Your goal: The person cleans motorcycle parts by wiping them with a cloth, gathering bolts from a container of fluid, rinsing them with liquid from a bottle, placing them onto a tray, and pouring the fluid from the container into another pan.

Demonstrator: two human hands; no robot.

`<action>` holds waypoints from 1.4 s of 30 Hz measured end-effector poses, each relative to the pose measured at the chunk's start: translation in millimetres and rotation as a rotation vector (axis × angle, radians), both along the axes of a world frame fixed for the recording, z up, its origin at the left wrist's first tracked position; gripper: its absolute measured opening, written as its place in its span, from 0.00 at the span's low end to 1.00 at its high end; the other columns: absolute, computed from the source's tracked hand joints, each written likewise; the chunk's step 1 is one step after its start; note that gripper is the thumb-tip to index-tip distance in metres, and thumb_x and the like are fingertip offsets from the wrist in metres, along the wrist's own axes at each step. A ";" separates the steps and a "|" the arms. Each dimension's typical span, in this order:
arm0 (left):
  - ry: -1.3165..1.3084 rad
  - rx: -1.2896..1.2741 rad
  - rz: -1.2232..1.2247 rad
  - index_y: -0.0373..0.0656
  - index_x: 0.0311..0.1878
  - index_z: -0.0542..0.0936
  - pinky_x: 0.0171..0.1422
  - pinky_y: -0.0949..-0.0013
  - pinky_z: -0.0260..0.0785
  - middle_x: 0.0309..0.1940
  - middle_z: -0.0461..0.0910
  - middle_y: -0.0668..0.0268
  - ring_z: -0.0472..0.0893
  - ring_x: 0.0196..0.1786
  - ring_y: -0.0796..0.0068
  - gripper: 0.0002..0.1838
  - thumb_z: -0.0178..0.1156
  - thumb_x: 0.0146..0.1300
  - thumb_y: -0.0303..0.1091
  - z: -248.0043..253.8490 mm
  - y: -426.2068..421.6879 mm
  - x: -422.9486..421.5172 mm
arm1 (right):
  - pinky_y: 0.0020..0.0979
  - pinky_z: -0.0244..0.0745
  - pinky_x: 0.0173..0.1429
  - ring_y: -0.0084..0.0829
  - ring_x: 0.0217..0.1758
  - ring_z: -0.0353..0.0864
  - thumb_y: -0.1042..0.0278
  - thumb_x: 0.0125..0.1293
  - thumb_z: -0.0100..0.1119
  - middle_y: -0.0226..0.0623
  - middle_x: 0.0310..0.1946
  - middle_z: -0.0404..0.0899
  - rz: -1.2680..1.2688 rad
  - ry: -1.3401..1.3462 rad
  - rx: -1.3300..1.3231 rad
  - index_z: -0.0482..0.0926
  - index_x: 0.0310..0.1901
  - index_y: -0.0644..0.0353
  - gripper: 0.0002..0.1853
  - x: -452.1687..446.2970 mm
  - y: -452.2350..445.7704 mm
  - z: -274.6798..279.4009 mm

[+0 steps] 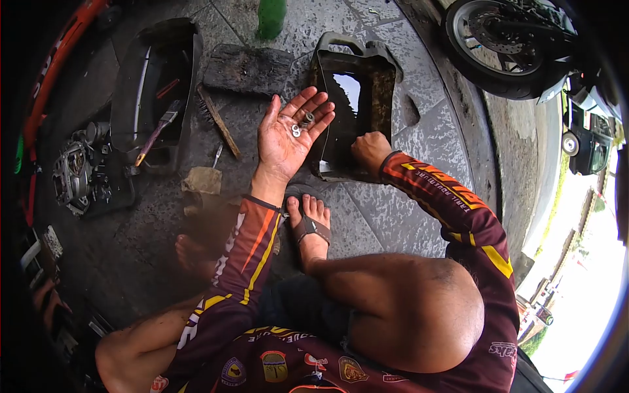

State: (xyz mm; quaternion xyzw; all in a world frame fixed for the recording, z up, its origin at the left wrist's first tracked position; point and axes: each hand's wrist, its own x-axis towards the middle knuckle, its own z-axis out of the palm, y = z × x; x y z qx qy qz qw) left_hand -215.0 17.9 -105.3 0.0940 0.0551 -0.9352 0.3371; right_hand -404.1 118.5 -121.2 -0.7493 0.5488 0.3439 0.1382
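Observation:
My left hand (286, 141) is palm up with its fingers stretched out. Several small metal parts (296, 131), nut-like or ring-shaped, rest on the palm and at the base of the fingers. My right hand (371, 152) is closed in a fist over the near right edge of a cut-open plastic jerry can (385, 108). Its fingertips are hidden, so I cannot see what they hold. Dark liquid (347, 92) in the can reflects the bright sky.
A second cut container (190, 85) holds a paintbrush (157, 134). Nearby are a charred-looking wood block (247, 70), a wooden-handled wire brush (219, 124), a metal engine part (75, 170) and a green bottle (271, 18). A motorcycle wheel (452, 46) stands at upper right.

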 end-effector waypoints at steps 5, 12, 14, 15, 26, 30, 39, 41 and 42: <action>-0.050 0.007 0.020 0.29 0.60 0.68 0.73 0.50 0.57 0.57 0.71 0.46 0.69 0.63 0.49 0.31 0.41 0.72 0.52 4.9 -0.4 3.4 | 0.33 0.77 0.32 0.32 0.31 0.85 0.66 0.56 0.58 0.33 0.25 0.84 -0.016 0.018 -0.018 0.85 0.26 0.51 0.06 2.1 4.1 -7.7; -0.012 -0.015 0.013 0.30 0.61 0.68 0.73 0.50 0.56 0.58 0.70 0.47 0.68 0.64 0.50 0.30 0.40 0.72 0.51 -1.9 -0.3 4.3 | 0.33 0.78 0.33 0.33 0.32 0.86 0.67 0.55 0.58 0.34 0.27 0.84 -0.027 -0.010 -0.012 0.85 0.27 0.51 0.06 -1.9 2.6 -2.6; -0.013 -0.019 0.016 0.30 0.61 0.68 0.73 0.50 0.56 0.58 0.70 0.47 0.68 0.65 0.50 0.31 0.40 0.72 0.51 -1.3 0.3 4.5 | 0.34 0.78 0.33 0.34 0.33 0.86 0.67 0.55 0.58 0.35 0.27 0.84 -0.023 -0.032 -0.001 0.85 0.27 0.52 0.06 -3.2 -2.5 6.7; -0.029 -0.008 0.020 0.30 0.61 0.68 0.73 0.50 0.56 0.59 0.70 0.47 0.67 0.65 0.50 0.30 0.40 0.72 0.51 0.5 0.8 4.5 | 0.36 0.78 0.34 0.36 0.33 0.85 0.67 0.55 0.58 0.37 0.26 0.84 -0.130 -0.081 -0.061 0.84 0.28 0.54 0.06 -2.8 -7.8 18.4; -0.147 -0.024 -0.108 0.35 0.59 0.70 0.64 0.58 0.68 0.57 0.73 0.54 0.71 0.63 0.59 0.26 0.39 0.73 0.48 -2.3 18.0 -14.9 | 0.42 0.75 0.35 0.48 0.33 0.80 0.62 0.57 0.61 0.46 0.28 0.80 -0.406 -0.773 -0.419 0.81 0.36 0.59 0.10 38.4 -31.5 125.1; -0.140 0.080 -0.063 0.34 0.55 0.73 0.65 0.55 0.67 0.53 0.76 0.54 0.73 0.60 0.59 0.25 0.40 0.73 0.47 -1.4 20.0 -14.1 | 0.39 0.74 0.35 0.49 0.31 0.80 0.64 0.62 0.59 0.48 0.28 0.80 -0.693 -0.854 -0.626 0.80 0.38 0.64 0.11 14.5 -28.9 128.4; -0.085 0.035 -0.003 0.32 0.51 0.75 0.68 0.53 0.65 0.49 0.77 0.52 0.74 0.58 0.54 0.22 0.44 0.73 0.43 -11.6 5.8 0.1 | 0.44 0.75 0.43 0.51 0.38 0.82 0.40 0.57 0.61 0.54 0.33 0.80 -1.041 -0.441 -0.623 0.68 0.56 0.67 0.38 -47.2 29.8 32.9; -0.089 0.036 -0.006 0.31 0.51 0.75 0.69 0.53 0.65 0.49 0.77 0.52 0.74 0.58 0.55 0.21 0.44 0.73 0.42 -10.2 5.5 1.5 | 0.46 0.74 0.44 0.55 0.39 0.80 0.53 0.61 0.57 0.58 0.32 0.80 -1.044 -0.496 -0.674 0.70 0.55 0.65 0.27 -47.9 40.4 7.5; -0.095 0.037 -0.027 0.31 0.51 0.75 0.69 0.53 0.65 0.49 0.77 0.52 0.74 0.58 0.55 0.21 0.44 0.73 0.42 -9.8 4.7 2.7 | 0.46 0.74 0.45 0.57 0.40 0.80 0.57 0.62 0.55 0.59 0.32 0.80 -1.035 -0.528 -0.753 0.71 0.55 0.64 0.23 -44.7 42.3 3.9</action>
